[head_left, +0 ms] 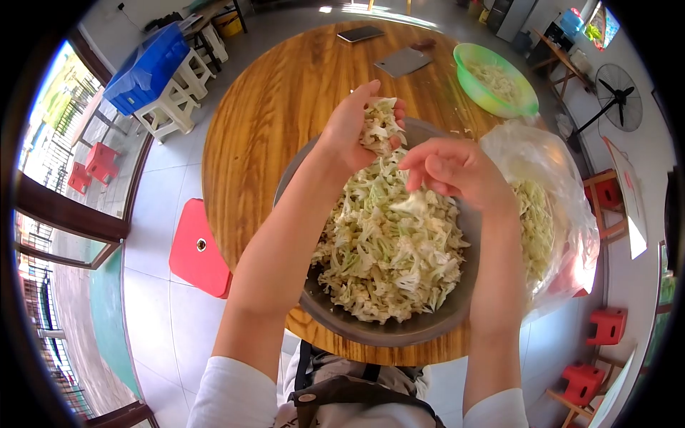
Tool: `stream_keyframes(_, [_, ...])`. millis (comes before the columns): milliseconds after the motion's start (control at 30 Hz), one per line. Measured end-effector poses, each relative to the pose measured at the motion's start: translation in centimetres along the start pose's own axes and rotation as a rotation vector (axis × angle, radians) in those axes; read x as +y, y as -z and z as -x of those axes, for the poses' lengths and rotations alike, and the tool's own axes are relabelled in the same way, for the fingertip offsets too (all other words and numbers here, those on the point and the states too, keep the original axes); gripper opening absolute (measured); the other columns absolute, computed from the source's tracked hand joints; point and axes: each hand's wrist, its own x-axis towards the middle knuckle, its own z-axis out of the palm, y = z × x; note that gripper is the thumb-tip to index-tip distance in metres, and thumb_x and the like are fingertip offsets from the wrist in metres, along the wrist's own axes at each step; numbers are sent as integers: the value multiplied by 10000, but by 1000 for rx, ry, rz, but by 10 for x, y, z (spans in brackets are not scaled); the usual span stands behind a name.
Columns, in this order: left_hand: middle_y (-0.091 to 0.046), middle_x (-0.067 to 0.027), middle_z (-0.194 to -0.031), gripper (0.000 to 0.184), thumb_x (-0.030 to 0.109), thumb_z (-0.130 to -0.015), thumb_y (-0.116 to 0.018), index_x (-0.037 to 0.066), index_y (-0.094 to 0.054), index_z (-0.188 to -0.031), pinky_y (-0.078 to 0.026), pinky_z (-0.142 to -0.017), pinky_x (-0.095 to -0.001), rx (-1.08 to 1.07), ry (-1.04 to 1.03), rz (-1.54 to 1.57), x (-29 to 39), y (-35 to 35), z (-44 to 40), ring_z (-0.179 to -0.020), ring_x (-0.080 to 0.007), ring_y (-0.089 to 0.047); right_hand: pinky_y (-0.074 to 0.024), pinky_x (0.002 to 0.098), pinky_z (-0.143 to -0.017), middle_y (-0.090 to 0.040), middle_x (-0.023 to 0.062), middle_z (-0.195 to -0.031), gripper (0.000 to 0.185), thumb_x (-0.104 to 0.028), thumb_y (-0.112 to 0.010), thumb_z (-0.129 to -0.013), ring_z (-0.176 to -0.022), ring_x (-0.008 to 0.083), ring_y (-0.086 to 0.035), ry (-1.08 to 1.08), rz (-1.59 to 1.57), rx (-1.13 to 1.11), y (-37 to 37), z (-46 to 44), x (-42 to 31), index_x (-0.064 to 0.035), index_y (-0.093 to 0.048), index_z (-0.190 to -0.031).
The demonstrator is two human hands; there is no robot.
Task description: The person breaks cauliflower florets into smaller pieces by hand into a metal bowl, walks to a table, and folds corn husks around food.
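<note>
A wide grey metal bowl filled with small pieces of cauliflower stands at the near side of the round table. Over its far part, my left hand is cupped around a handful of cauliflower pieces. My right hand is just to the right, above the heap, its fingers loosely bent and apart. A blurred cauliflower piece shows right below its fingertips; whether they touch it is unclear.
On the wooden table are a cleaver, a phone and a green basin with cut pieces inside. A clear plastic bag of shredded cauliflower sits right of the bowl. A red stool stands at the left.
</note>
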Motion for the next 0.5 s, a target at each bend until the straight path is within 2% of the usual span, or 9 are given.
stream_keyframes(67, [-566,-69,-733,342,328,-908,-459,-2,-551,-920,-431,-462,-272,-11,5,-40,-2,3,-3,-608,-150,-533,-295,168,-462,-598,-9,-728,276,-301,-604,-865,-541,18,-404,59,51,-10,-10,-5,3,-42,-643,-951])
stream_keyframes(100, [-570,-66,-732,329,320,-907,-462,3,-551,-916,-431,-460,-273,-7,12,-81,-3,0,-1,-602,-152,-534,-348,162,-501,-591,-12,-754,281,-294,-637,-843,-559,34,-445,38,123,138,-7,-7,3,-43,-639,-968])
stream_keyframes(200, [-576,-54,-734,296,322,-907,-480,34,-544,-880,-427,-451,-278,-5,58,-142,-6,-6,2,-603,-155,-539,-416,176,-582,-591,-12,-799,253,-253,-668,-821,-619,53,-508,278,299,576,-10,-17,13,-46,-643,-964])
stream_keyframes(233, [-575,-54,-740,297,328,-908,-483,39,-541,-877,-427,-449,-278,-11,63,-171,-8,-7,2,-606,-155,-540,-444,197,-654,-588,-5,-832,227,-215,-678,-813,-698,67,-548,297,308,564,-8,-18,14,-43,-641,-956])
stream_keyframes(333, [-569,-66,-767,310,352,-909,-487,47,-532,-875,-428,-449,-278,-46,83,-248,-12,-7,-1,-617,-159,-541,-447,202,-668,-572,-12,-786,200,-195,-651,-833,-726,63,-547,249,341,429,-6,-20,19,-44,-635,-963])
stream_keyframes(433, [-561,-81,-791,315,352,-910,-487,41,-528,-887,-430,-449,-278,-32,103,-241,-13,-11,3,-633,-167,-541,-430,198,-629,-558,-13,-742,165,-164,-619,-850,-678,66,-519,199,265,567,-9,-18,15,-32,-630,-949])
stream_keyframes(500, [-558,-89,-797,310,340,-911,-487,33,-528,-898,-433,-456,-277,-41,120,-178,-12,-10,3,-641,-173,-541,-408,197,-597,-550,-16,-721,147,-151,-604,-854,-642,63,-491,227,78,580,-4,-17,13,-22,-630,-921])
